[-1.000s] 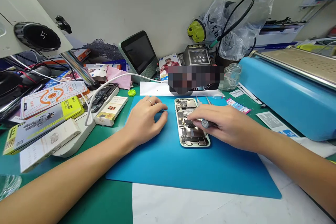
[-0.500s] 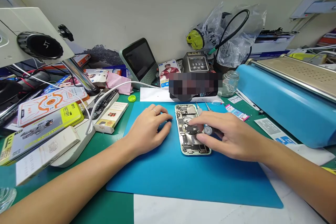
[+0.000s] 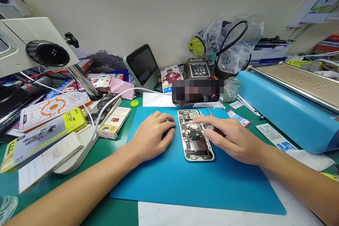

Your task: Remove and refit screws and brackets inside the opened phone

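An opened smartphone [image 3: 197, 144] with its inner parts bare lies on the blue mat [image 3: 169, 187]. Over its right side reaches my right hand [image 3: 233, 136], the index finger stretched across the upper middle of the phone and the thumb apart from it near the right edge. Tucked in that hand is what looks like a screwdriver [image 3: 210, 127]; only its round grey end and a bit of dark handle show. My left hand [image 3: 153, 134] rests on the mat left of the phone, fingers loosely bent, thumb apart, nothing visible in it.
Thin pointed tools [image 3: 200, 111] lie beyond the phone. Behind the mat stand a dark box-like object [image 3: 196, 100], partly blurred out, a glass jar [image 3: 231, 90] and a soldering station [image 3: 198, 69]. A blue machine [image 3: 286, 109] is at right; boxes [image 3: 47, 137] and a microscope [image 3: 47, 47] are at left.
The view has tilted up slightly. My right index finger and thumb have shifted toward the phone's top and right edge, uncovering more of its middle. The left hand stays beside the phone.
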Action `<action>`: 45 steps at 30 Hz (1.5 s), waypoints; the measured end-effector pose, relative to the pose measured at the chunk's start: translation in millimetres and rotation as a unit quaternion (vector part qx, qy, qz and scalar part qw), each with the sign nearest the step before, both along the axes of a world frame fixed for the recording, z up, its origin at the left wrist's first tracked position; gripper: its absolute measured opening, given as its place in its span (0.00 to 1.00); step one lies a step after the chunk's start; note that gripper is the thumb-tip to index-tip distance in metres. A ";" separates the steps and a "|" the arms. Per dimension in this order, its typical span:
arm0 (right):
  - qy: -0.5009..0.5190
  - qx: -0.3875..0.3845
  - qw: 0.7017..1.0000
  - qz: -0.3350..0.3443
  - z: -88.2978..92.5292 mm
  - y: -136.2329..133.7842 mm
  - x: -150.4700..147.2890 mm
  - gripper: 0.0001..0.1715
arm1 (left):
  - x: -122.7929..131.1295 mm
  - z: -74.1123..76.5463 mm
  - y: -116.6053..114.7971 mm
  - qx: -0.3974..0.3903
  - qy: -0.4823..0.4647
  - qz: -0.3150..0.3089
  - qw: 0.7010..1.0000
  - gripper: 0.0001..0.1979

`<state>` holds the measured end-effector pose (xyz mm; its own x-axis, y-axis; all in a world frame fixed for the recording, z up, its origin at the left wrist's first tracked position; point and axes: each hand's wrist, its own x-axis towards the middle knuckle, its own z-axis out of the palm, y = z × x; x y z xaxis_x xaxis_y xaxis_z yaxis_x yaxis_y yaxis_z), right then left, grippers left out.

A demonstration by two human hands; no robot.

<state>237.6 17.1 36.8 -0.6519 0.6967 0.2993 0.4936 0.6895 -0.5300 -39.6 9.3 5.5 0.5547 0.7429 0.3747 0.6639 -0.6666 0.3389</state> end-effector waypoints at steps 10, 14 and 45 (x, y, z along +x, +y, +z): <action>0.011 0.030 0.999 0.033 3.7 -0.5 0.6 0.19 | -0.8 -4.3 0.3 0.015 0.003 0.009 1.000 0.16; 0.026 0.073 0.997 -0.007 0.4 -2.1 -2.3 0.19 | -2.2 -4.0 -0.2 0.015 0.001 0.017 1.000 0.16; 0.041 0.159 0.986 -0.007 3.1 -13.3 -4.5 0.13 | 23.3 15.0 -44.3 0.161 -0.082 -0.108 0.978 0.09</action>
